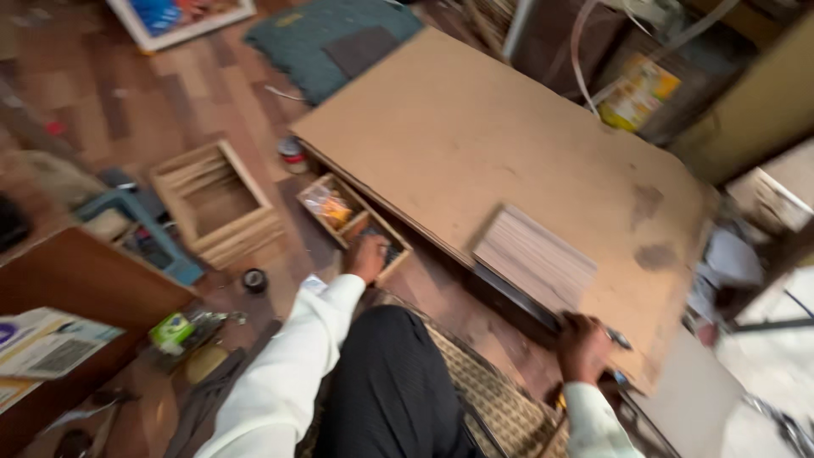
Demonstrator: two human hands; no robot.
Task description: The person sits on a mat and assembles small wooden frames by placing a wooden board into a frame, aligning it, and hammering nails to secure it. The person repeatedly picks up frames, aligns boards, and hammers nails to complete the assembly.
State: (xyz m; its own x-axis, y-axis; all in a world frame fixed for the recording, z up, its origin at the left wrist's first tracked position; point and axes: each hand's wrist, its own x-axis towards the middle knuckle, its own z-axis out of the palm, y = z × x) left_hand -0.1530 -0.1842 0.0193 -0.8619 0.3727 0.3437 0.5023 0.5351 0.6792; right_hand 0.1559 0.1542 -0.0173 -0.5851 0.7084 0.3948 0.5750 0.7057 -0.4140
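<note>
Large brown board [475,144] lies flat, low over the floor, taking up most of the view. Left hand [366,257] reaches into a small divided wooden box [352,225] just off the board's near-left edge; fingers dip inside, blurred, grip cannot be told. Right hand [582,346] sits at the board's near edge, curled around a thin dark tool [617,339], just below a pale striped panel [534,259] resting on the board. An open wooden frame box [216,203] lies on the floor left of the board. Bare floor between the two boxes; the board's middle is open.
</note>
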